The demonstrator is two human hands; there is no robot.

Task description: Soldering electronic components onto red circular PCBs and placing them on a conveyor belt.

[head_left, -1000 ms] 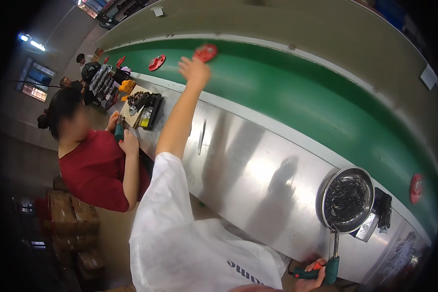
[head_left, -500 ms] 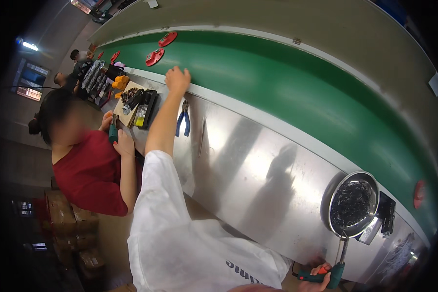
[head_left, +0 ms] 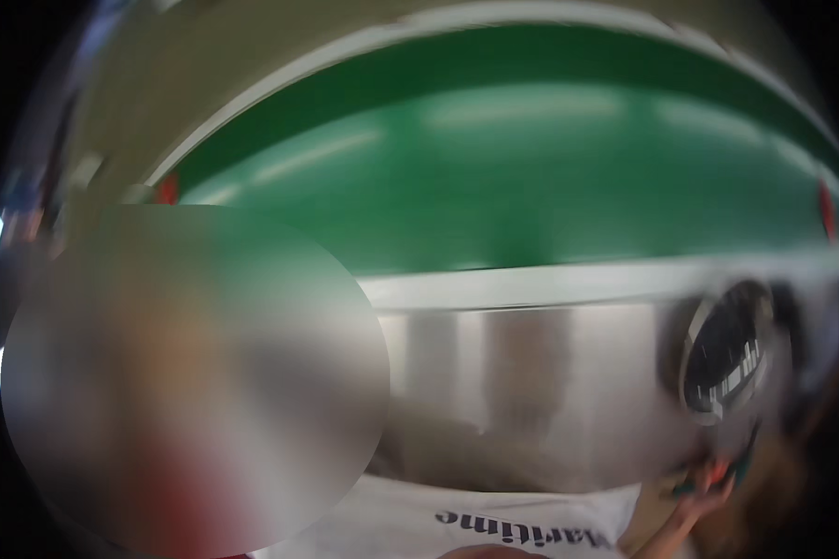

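At the lower right, my right hand (head_left: 708, 492) is wrapped round a green pistol-shaped power tool (head_left: 740, 469) with a red-orange part. Just beyond that hand stands a round metal bowl (head_left: 688, 368) holding a dark mass of small pieces, smeared by motion. My left hand cannot be made out: a large blurred round patch covers the left side, with only a tan smear in it.
A green conveyor belt (head_left: 531, 186) with a white edge runs across beyond the metal worktop (head_left: 615, 373). Red pieces (head_left: 167, 190) lie toward the belt's two ends. A red smear shows low in the blurred patch.
The view has swung, so the belt now lies nearly level and the picture is smeared. My left hand, earlier stretched over the belt's edge, no longer shows clearly. My right hand still grips the tool.
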